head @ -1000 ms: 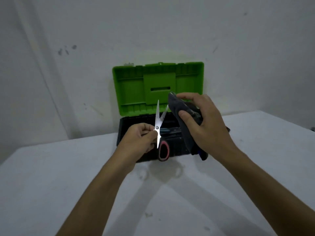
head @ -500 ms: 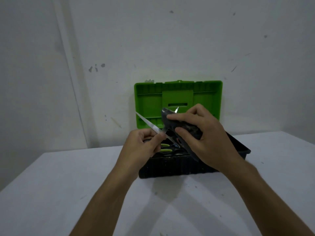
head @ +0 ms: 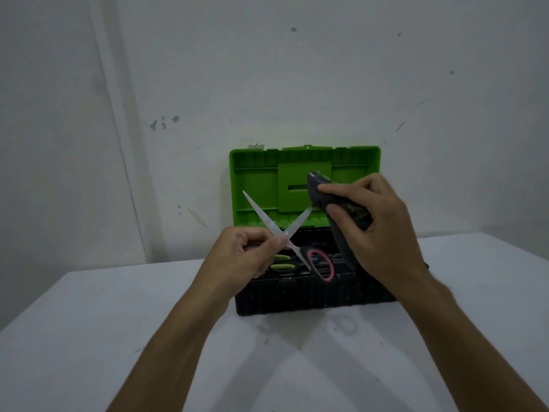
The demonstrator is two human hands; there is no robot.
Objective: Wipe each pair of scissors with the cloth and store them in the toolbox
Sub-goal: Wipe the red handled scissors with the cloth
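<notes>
Here's the toolbox point(head: 297, 295) sitting on the white tabletop point(head: 118, 337) against the wall point(head: 267, 69), its green lid point(head: 258, 185) standing open and upright behind the black base, and both hands are working right in front of it. The left hand point(head: 246, 257) has its grip closed around the scissors point(head: 285, 233) near the pivot, thumb and fingers pinching there, with the two silver blades spread wide in an X just in front of the lid and the black-and-red handle loop hanging down over the box's open base. The right hand point(head: 374, 230), a little higher and over the right half of the toolbox, has its grip curled tight on the dark cloth point(head: 335, 215), which is bunched between thumb and fingers and trails down toward the box interior. The tip of the right-leaning blade meets the cloth's lower edge, though whether it truly touches is hard to tell. Inside the base, below the left hand, two green-handled tools point(head: 282, 262) lie side by side; what else is in there is too dark to make out
</notes>
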